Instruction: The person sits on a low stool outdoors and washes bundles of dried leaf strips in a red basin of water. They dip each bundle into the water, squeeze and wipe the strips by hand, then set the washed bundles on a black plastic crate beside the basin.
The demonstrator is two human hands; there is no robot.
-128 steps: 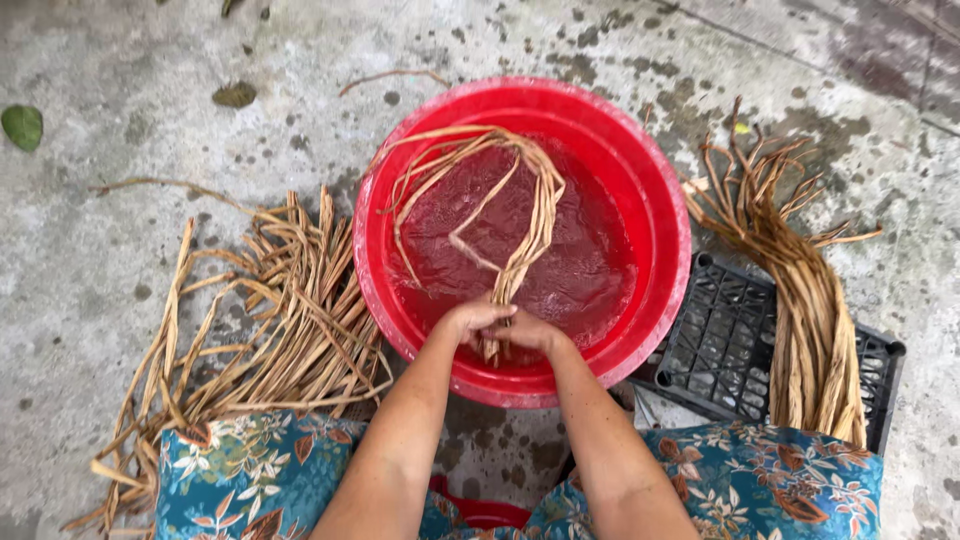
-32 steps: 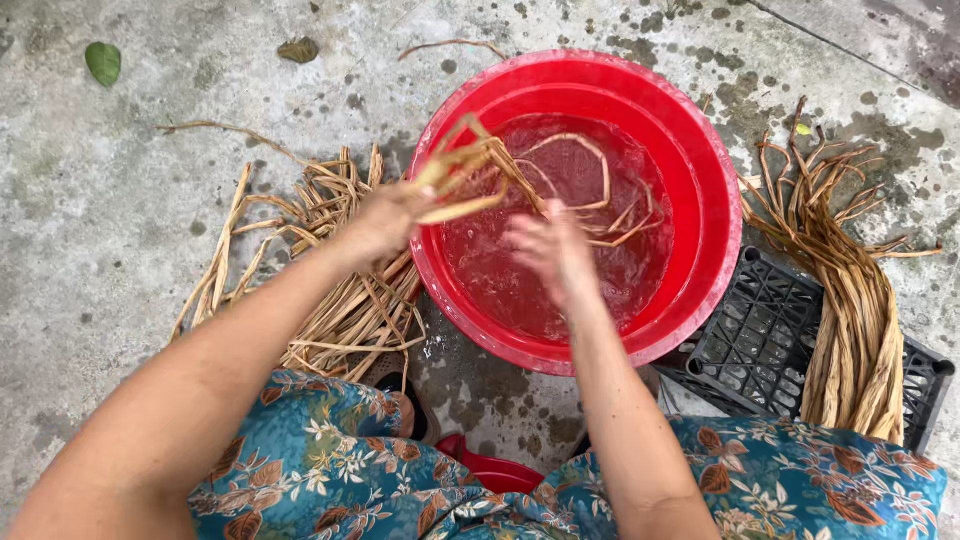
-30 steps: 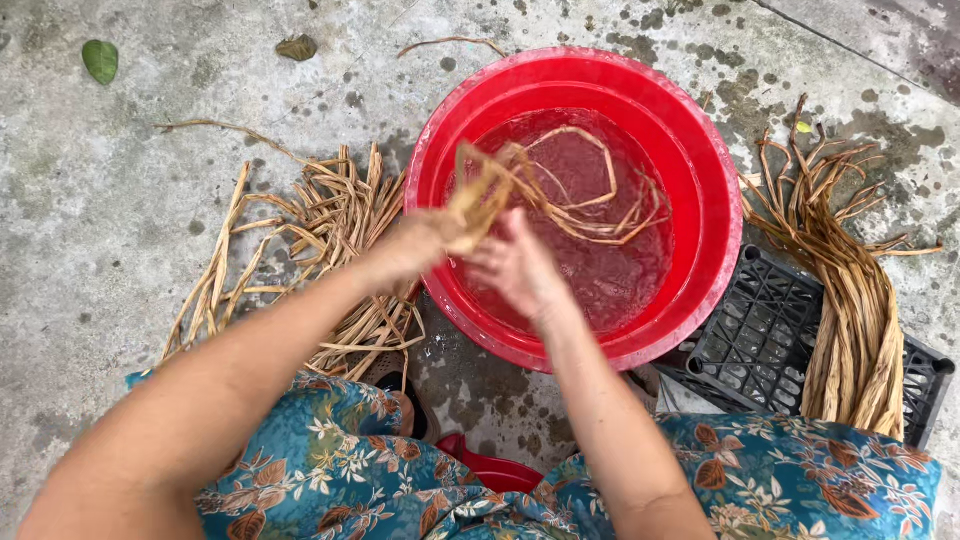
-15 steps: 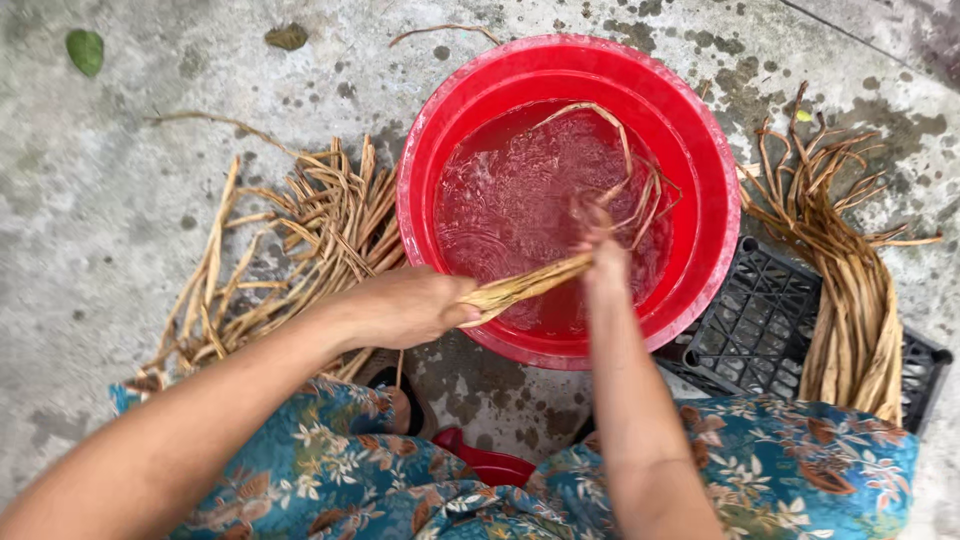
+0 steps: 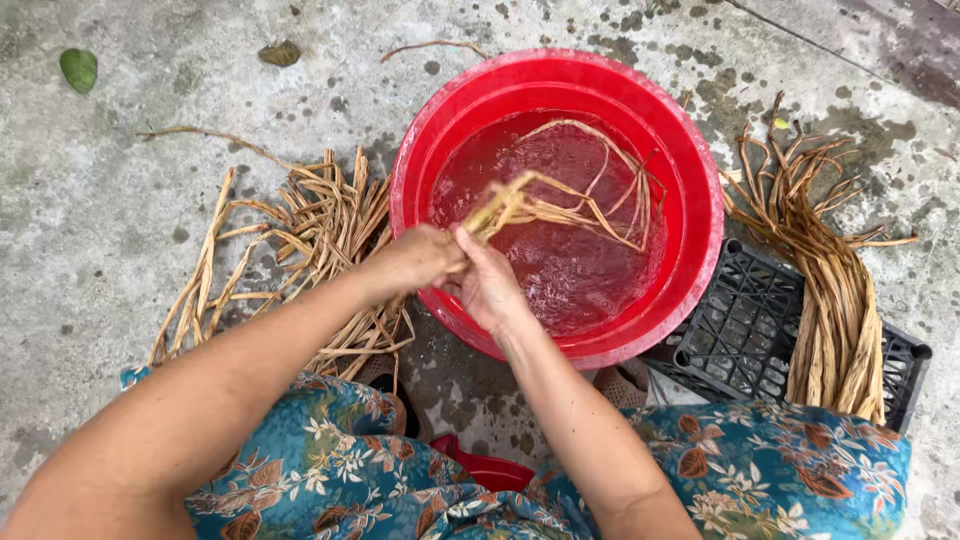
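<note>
One red basin (image 5: 700, 250) is sitting on the concrete ground (image 5: 90, 260), and one black plastic crate (image 5: 750, 330) is lying just beside it, to the right of the grip. There are three lots of dried strips: one wet bundle (image 5: 590, 190) in the hands, one loose heap (image 5: 310, 240) lying to the left of the grip, and one thick sheaf (image 5: 830, 290) draping over the crate to the right. Two leaves are lying on the ground far to the upper left.

Both hands are meeting over the near left rim of the basin. The left hand (image 5: 415, 262) is closing around the gathered end of the wet bundle, and the right hand (image 5: 490, 285) is pressing against it from just below, fingers wrapping the same end. From the grip the strips are fanning away and looping down into the basin.

The basin is holding shallow water that is looking reddish against the plastic, with the far loops of the bundle lying in it. The crate is showing open grid cells where the sheaf is not covering it.

Bare concrete is lying open beyond the basin and left of the heap; near the grip, the basin rim and the heap are crowding close on either side.
</note>
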